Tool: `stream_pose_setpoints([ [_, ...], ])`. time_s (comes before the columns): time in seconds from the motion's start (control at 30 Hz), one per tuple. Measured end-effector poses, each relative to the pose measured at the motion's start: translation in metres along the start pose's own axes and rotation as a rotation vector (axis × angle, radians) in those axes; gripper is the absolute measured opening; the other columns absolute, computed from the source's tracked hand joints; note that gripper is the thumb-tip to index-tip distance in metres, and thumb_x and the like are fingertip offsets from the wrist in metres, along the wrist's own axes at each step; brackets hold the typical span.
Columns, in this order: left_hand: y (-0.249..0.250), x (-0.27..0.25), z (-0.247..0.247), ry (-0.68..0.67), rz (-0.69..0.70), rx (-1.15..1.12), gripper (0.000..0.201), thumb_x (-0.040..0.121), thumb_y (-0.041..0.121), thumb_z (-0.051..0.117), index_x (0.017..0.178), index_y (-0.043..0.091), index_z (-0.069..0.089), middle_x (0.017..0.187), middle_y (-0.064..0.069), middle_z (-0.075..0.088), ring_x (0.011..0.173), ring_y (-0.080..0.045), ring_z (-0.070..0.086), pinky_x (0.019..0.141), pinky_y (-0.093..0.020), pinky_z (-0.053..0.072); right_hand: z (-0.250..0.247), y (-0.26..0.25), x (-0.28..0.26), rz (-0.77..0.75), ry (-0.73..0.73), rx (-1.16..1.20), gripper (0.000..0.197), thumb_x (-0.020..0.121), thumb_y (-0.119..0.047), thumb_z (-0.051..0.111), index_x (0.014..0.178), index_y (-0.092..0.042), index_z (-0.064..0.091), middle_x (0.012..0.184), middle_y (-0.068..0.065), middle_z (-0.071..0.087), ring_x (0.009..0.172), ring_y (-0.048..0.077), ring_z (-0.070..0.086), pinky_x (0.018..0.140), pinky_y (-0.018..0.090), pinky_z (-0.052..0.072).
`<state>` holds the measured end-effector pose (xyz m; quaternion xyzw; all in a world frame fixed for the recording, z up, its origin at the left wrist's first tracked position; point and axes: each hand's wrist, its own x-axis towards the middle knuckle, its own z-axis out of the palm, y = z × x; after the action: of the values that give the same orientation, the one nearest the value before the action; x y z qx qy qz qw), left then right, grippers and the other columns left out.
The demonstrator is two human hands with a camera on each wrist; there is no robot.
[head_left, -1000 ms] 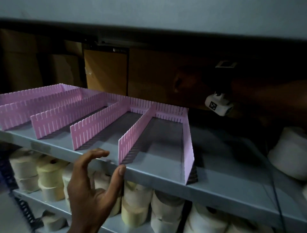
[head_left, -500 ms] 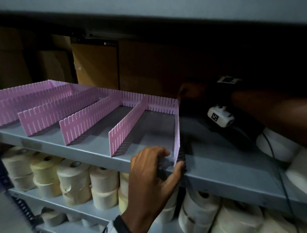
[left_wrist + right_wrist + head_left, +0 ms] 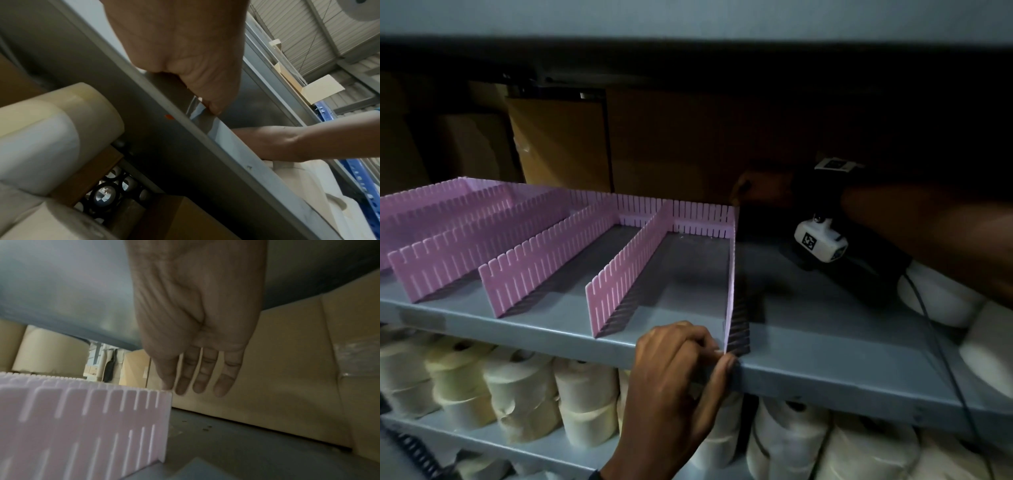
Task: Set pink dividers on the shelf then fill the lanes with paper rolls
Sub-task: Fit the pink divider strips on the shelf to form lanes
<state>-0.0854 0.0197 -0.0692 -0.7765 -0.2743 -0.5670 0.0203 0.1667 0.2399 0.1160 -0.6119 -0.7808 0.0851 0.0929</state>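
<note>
The pink dividers (image 3: pixel 619 274) stand upright on the grey shelf (image 3: pixel 825 349), slotted into a rear strip so that they form open lanes, and the rightmost divider (image 3: pixel 731 274) runs from the back of the shelf to its front edge. The left hand (image 3: pixel 674 380) pinches the front end of that rightmost divider between thumb and curled fingers at the shelf lip, while the right hand (image 3: pixel 197 321) reaches deep along the shelf with straight fingers (image 3: pixel 202 374), their tips at the divider's rear top corner. Paper rolls (image 3: pixel 524 394) sit packed on the shelf below, and more rolls (image 3: pixel 941 301) lie at the right end of the grey shelf.
</note>
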Motion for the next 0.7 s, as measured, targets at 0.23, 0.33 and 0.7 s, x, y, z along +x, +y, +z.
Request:
stream_pose_setpoints([
  [0.23,-0.001,0.001,0.003,0.017,0.009,-0.001,0.022,0.094,0.025,0.068,0.077,0.011,0.066,0.093,0.004,0.067,0.092,-0.019,0.065,0.085,-0.037,0.044,0.006,0.003,0.007,0.006,-0.029,0.093,0.023,0.096,-0.011,0.056,0.115,-0.002,0.065,0.121,0.014,0.064,0.112,0.024,0.061,0.093,0.03,0.048],
  [0.33,-0.001,0.0,0.002,0.019,0.01,-0.005,0.022,0.095,0.026,0.067,0.078,0.011,0.066,0.093,0.005,0.067,0.093,-0.018,0.064,0.086,-0.034,0.043,0.001,0.0,0.004,0.03,-0.037,0.113,0.023,0.097,-0.013,0.056,0.116,-0.005,0.066,0.123,0.012,0.064,0.116,0.026,0.06,0.101,0.039,0.048],
  [0.7,0.0,-0.003,0.003,0.034,-0.018,-0.015,0.023,0.095,0.024,0.068,0.077,0.011,0.067,0.094,0.005,0.066,0.094,-0.016,0.063,0.087,-0.033,0.041,0.012,0.001,0.01,0.003,0.038,0.01,0.023,0.094,-0.022,0.061,0.112,-0.01,0.068,0.118,0.006,0.066,0.102,0.012,0.059,0.084,0.022,0.045],
])
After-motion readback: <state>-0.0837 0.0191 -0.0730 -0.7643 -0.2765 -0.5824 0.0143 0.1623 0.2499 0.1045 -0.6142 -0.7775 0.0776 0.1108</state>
